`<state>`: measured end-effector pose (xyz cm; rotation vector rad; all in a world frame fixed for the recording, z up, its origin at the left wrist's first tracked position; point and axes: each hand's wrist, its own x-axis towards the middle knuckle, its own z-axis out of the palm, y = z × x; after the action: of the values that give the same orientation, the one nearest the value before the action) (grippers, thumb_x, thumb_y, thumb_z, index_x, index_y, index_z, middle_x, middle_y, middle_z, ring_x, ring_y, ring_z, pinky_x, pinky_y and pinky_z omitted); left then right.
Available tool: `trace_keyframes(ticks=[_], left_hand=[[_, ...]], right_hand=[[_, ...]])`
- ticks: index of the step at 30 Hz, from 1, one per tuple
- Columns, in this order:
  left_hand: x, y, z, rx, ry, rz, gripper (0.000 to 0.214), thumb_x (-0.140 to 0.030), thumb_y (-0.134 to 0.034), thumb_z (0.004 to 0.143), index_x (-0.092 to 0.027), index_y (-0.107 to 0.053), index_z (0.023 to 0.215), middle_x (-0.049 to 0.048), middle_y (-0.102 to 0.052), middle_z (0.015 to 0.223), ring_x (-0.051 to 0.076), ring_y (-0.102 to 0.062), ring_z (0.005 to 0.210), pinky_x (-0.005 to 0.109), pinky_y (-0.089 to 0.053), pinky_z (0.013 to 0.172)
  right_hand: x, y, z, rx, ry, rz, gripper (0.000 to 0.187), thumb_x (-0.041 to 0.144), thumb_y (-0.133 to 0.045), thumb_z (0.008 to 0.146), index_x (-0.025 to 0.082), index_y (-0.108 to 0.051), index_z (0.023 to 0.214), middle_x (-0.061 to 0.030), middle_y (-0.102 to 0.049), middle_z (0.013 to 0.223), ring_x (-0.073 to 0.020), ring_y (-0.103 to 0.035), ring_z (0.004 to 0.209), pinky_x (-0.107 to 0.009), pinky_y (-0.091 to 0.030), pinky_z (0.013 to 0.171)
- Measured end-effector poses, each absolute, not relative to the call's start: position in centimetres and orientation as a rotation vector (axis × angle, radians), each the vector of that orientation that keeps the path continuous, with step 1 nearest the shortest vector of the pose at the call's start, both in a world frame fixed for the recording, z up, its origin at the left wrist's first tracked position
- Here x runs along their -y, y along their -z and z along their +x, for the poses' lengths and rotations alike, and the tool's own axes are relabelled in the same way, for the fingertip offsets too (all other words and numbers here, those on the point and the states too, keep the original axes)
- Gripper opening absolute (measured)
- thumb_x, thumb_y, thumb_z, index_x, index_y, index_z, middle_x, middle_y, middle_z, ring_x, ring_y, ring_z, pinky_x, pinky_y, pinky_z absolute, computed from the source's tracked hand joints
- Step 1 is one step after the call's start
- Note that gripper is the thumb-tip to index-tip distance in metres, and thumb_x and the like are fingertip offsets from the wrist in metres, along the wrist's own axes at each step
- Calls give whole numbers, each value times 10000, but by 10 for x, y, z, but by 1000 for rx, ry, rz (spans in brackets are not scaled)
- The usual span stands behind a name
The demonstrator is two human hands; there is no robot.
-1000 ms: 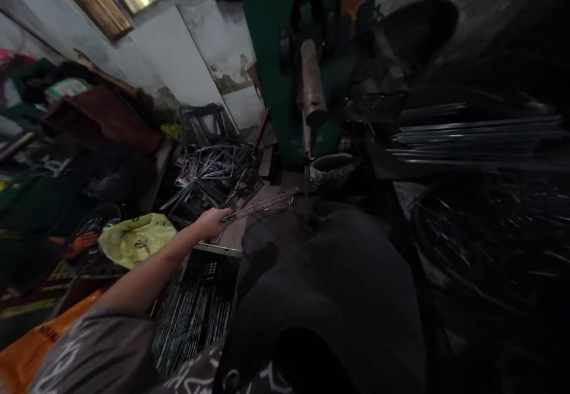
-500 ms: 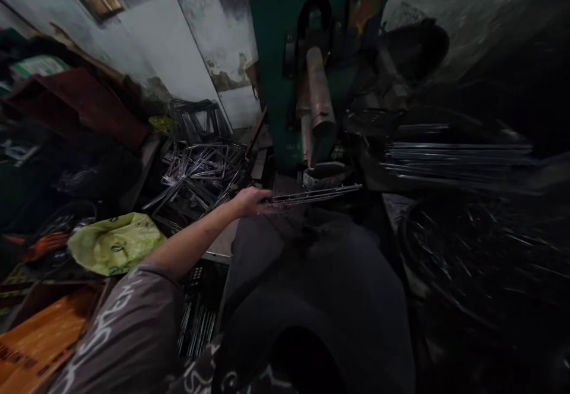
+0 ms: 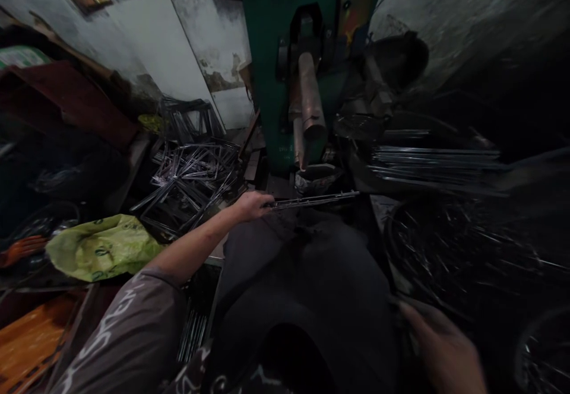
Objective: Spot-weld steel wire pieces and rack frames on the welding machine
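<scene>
My left hand (image 3: 252, 205) is closed round one end of a long thin metal strip (image 3: 314, 200). The strip runs level to the right, just in front of a green press machine (image 3: 294, 62) and its grey ram (image 3: 309, 100). A dark die block (image 3: 317, 177) sits under the ram, close behind the strip. My right hand (image 3: 439, 346) shows at the lower right, dim and smeared, beside my dark trousers (image 3: 307, 299). Its fingers cannot be made out.
A pile of bent metal frames (image 3: 193, 171) lies left of the machine. Long metal rods (image 3: 436, 159) are stacked at the right. A yellow-green bag (image 3: 100, 245) and an orange crate (image 3: 31, 334) sit at the left. More strips (image 3: 193, 331) lie in a tray under my arm.
My left hand has carried the strip from the left to the front of the press, under the ram. My right hand has come into view at the lower right.
</scene>
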<state>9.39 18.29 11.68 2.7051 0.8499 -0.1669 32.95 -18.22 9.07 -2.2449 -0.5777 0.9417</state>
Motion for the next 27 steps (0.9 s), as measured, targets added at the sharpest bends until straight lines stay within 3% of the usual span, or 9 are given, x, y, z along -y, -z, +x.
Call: trace_keyframes(ticks=[3,6,9,12,15,20,27], left_hand=[[-183,-120,86,-862,127,2697,221,-306,-560,832,-222,-682,996,48,-679,780,187,-629,734,213,-382,622],[-185,-124,71,-827,45,2672,226,-337,-532,847,-217,-673,978,31,-680,793,165,-625,727,208,-387,623],[-185,-127,62,-858,28,2656,243,-359,-516,855,-223,-665,992,13,-674,763,147,-619,705,201,-377,604],[-182,-130,63,-892,19,2685,240,-369,-519,853,-232,-668,982,9,-673,748,150,-623,708,205,-367,585],[-176,-132,68,-920,1,2716,230,-373,-524,851,-233,-666,968,7,-673,745,155,-630,725,208,-367,582],[-170,-140,66,-986,65,2720,226,-369,-524,856,-234,-662,972,11,-681,773,157,-635,756,209,-375,597],[-174,-139,55,-1040,138,2746,250,-370,-512,869,-228,-650,1020,29,-688,831,171,-638,795,223,-385,624]], right_hand=[[161,-64,330,717,-860,-2210,373,632,-572,701,304,-681,840,-59,-668,946,-328,-612,946,-478,-511,852],[152,-57,341,1081,-662,-2271,422,626,-511,666,238,-668,725,-88,-668,854,-343,-608,868,-498,-484,831],[134,-74,351,1147,-823,-2241,429,630,-534,683,217,-651,684,-66,-643,717,-280,-604,709,-401,-495,677],[87,-94,343,841,-970,-2033,432,621,-645,677,191,-648,723,-22,-592,622,-184,-559,595,-269,-454,542],[18,-97,320,474,-943,-1662,487,616,-743,580,162,-603,690,9,-525,544,-114,-464,489,-202,-385,434],[-58,-89,290,230,-1027,-1259,561,516,-866,411,153,-575,724,-21,-616,762,-104,-502,572,-206,-493,450],[-72,-95,283,205,-985,-1098,509,438,-884,455,147,-580,741,-40,-653,820,-131,-584,635,-203,-530,457]])
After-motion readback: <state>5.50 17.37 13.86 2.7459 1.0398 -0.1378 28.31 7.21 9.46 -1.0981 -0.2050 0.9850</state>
